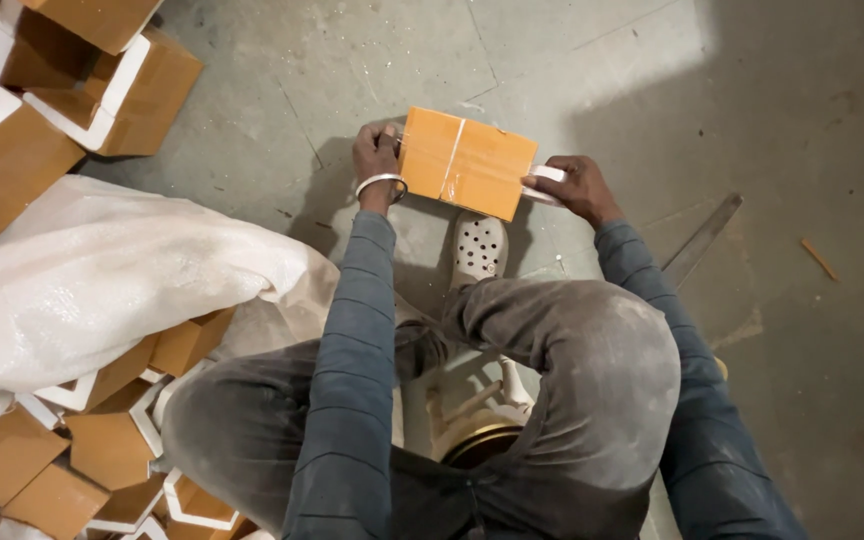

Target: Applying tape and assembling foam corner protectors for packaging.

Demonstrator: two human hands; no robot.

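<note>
Taping in progress: white woven sack [82,270] and loose brown cartons [102,450] lie at left; small cardboard box [467,163] is held above the floor and white clog [478,247]. Left hand [376,152] is clamped on its left edge, right hand [564,185] closed on the tape roll [544,186]; tape is best kept taut and centred on the seam

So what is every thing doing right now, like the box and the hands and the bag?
Small cardboard box: closed, taped across, held off the floor between both hands.
Left hand: fingers gripping the box's left end.
Right hand: grips the box's right end, with a white thing I cannot identify.
Bracelet: on the left wrist.
White plastic bag: lying crumpled over boxes.
Piled boxes: loose on the floor.
White shoe: on the foot.
</note>
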